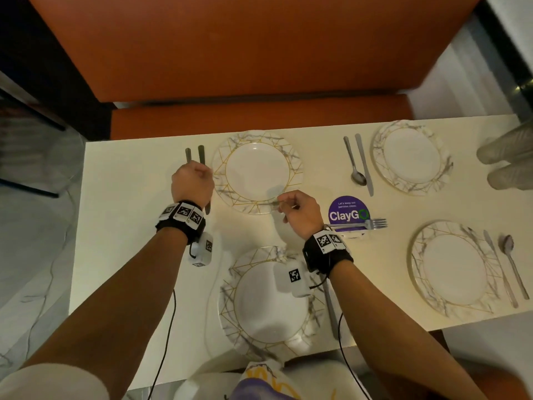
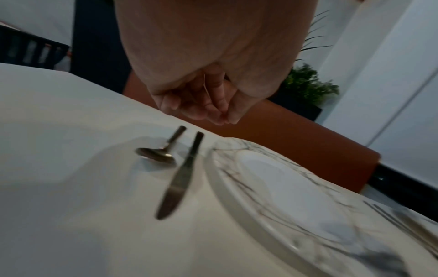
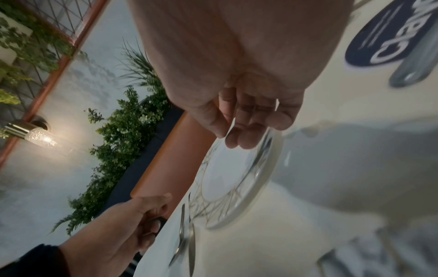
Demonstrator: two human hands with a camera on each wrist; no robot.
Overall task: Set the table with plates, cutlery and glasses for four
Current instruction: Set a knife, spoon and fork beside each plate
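Above the far-left plate (image 1: 257,171), our right hand (image 1: 300,216) hangs knuckles up, fingers curled around a fork (image 1: 275,202) whose blurred tines lie over the plate's near rim. Our left hand (image 1: 192,183) hovers above a spoon (image 2: 157,152) and knife (image 2: 180,176) lying side by side just left of that plate; its fingers droop loosely curled and hold nothing. We count four marbled plates, three spoon-and-knife pairs in plain view, and another fork (image 1: 359,224) resting across the purple sticker (image 1: 347,212). A knife (image 1: 330,307) shows beside the near-left plate (image 1: 268,301). Two glasses (image 1: 504,157) stand at the table's (image 1: 129,226) right edge. Bare tabletop opens left of our left wrist.
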